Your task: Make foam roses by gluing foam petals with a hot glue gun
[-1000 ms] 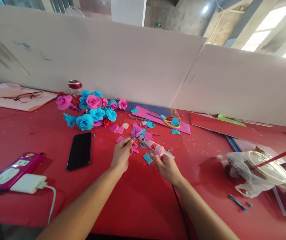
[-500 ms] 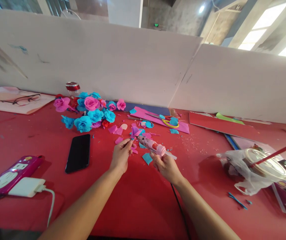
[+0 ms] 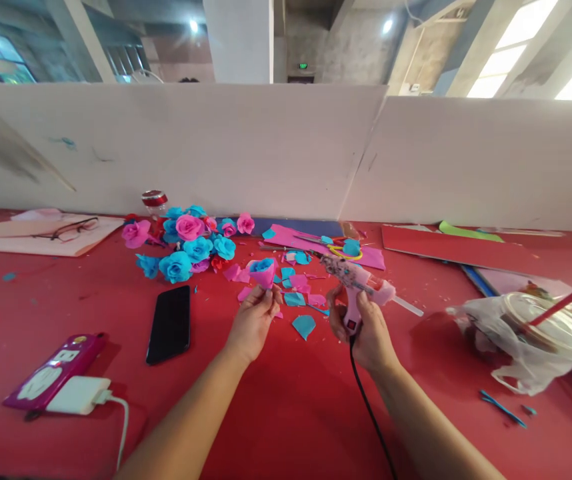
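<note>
My left hand (image 3: 255, 320) pinches the base of a paper flower (image 3: 263, 272), a small cup of pink petals with blue inside, held upright above the table. In my right hand (image 3: 369, 327) is a pink hot glue gun (image 3: 353, 290), its messy nozzle pointing up and left, apart from the flower. A clear glue stick (image 3: 407, 306) juts from its back, and a black cord (image 3: 366, 400) runs down from the handle. Loose pink and blue paper petals (image 3: 304, 326) lie on the red table between and behind my hands.
A bunch of paper roses (image 3: 176, 267) lies at the back left, near a phone (image 3: 169, 325) and a purple power strip (image 3: 61, 367). Scissors (image 3: 339, 252) rest on pink paper behind the glue gun. A bagged, lidded cup (image 3: 541, 327) with a red straw stands right.
The glue gun has moved right, away from the flower, and turned so its handle shows. The flower now stands upright in my left hand. The view has tilted up.
</note>
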`<state>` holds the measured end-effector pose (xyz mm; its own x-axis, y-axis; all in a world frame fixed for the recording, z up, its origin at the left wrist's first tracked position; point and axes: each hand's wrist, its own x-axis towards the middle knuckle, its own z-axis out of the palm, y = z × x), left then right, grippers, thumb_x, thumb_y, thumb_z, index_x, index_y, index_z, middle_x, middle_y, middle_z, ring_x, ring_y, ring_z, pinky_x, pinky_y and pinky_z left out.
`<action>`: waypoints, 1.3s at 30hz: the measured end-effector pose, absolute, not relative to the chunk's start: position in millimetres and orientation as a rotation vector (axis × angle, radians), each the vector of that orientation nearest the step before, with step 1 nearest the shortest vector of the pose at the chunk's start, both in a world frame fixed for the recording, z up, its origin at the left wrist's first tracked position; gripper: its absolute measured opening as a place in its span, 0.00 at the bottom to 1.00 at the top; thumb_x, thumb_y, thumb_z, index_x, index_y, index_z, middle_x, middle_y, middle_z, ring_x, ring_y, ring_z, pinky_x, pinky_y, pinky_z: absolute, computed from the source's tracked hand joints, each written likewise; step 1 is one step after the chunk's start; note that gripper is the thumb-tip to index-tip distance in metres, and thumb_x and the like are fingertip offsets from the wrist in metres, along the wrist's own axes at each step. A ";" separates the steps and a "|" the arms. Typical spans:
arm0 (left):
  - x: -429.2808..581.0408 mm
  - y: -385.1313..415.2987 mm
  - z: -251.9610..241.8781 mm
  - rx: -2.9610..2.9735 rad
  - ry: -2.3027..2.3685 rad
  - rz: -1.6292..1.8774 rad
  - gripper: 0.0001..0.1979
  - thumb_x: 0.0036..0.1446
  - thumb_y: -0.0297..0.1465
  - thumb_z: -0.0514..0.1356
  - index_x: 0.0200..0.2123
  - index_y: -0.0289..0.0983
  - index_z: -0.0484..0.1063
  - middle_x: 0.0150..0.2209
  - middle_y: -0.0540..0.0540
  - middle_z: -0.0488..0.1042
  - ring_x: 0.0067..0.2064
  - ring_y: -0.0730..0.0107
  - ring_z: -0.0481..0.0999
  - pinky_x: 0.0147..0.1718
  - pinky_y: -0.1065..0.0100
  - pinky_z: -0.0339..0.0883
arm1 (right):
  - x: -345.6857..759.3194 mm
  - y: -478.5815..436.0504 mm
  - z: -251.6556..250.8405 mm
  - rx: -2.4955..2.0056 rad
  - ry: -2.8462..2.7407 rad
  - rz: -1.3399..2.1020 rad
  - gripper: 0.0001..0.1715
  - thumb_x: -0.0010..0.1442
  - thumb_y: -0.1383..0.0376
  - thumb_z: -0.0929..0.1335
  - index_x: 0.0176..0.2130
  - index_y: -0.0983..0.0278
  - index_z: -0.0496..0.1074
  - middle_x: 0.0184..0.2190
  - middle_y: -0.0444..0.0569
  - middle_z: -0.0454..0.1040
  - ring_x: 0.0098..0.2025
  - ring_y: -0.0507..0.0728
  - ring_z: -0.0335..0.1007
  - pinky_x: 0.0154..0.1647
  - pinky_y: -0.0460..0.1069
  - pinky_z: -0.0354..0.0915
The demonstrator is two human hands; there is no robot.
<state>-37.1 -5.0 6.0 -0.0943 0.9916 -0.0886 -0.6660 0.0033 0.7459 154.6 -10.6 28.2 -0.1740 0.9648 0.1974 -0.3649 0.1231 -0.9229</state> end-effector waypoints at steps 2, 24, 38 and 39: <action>-37.7 -4.6 6.7 0.490 0.669 1.468 0.09 0.44 0.27 0.69 0.32 0.35 0.75 0.26 0.51 0.69 0.24 0.82 0.61 0.25 0.76 0.57 | 154.2 -11.1 27.4 -0.744 -1.182 1.385 0.21 0.62 0.47 0.61 0.39 0.62 0.64 0.25 0.41 0.66 0.15 0.46 0.53 0.15 0.44 0.47; -36.4 -1.1 -5.2 0.562 0.768 1.542 0.09 0.45 0.27 0.69 0.29 0.35 0.72 0.28 0.51 0.71 0.26 0.84 0.65 0.24 0.79 0.57 | 140.6 -19.4 19.9 -0.967 -1.667 1.146 0.19 0.58 0.51 0.66 0.36 0.64 0.65 0.18 0.37 0.55 0.20 0.47 0.48 0.18 0.44 0.51; -34.7 -2.4 1.3 0.492 0.784 1.540 0.10 0.41 0.25 0.70 0.28 0.35 0.72 0.27 0.52 0.71 0.26 0.83 0.66 0.22 0.79 0.55 | 141.0 -17.0 19.7 -0.998 -1.710 1.070 0.18 0.58 0.51 0.66 0.36 0.64 0.66 0.23 0.41 0.59 0.22 0.49 0.50 0.22 0.46 0.53; -34.7 -2.3 1.3 0.483 0.779 1.540 0.10 0.41 0.25 0.70 0.28 0.35 0.72 0.27 0.52 0.71 0.26 0.83 0.66 0.22 0.79 0.55 | 141.2 -16.7 20.0 -0.998 -1.722 1.049 0.18 0.58 0.51 0.66 0.36 0.64 0.67 0.23 0.41 0.59 0.23 0.49 0.51 0.22 0.46 0.53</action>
